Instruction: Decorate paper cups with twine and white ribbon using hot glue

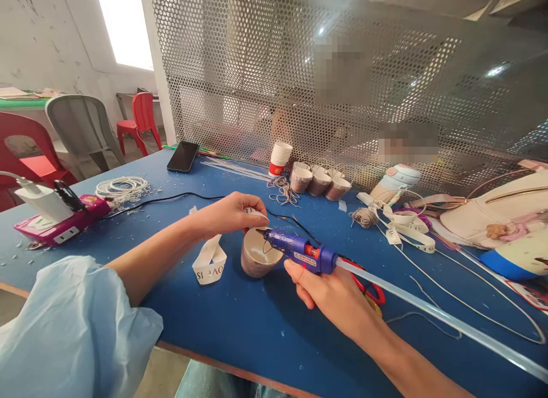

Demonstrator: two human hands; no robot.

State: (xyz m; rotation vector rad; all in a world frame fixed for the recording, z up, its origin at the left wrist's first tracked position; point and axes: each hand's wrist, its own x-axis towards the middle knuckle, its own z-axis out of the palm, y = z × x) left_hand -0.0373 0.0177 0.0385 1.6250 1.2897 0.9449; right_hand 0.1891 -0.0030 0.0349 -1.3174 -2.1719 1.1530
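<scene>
Holding glue gun point(308, 250) in right grip point(331, 292), nozzle by rim of cup point(257, 264); left grip point(231, 215) pinching printed ribbon point(209, 272). Cup sits on blue counter point(240, 324) between hands.

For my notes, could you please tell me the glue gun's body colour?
The glue gun has a purplish-blue body; see the head view.
</scene>
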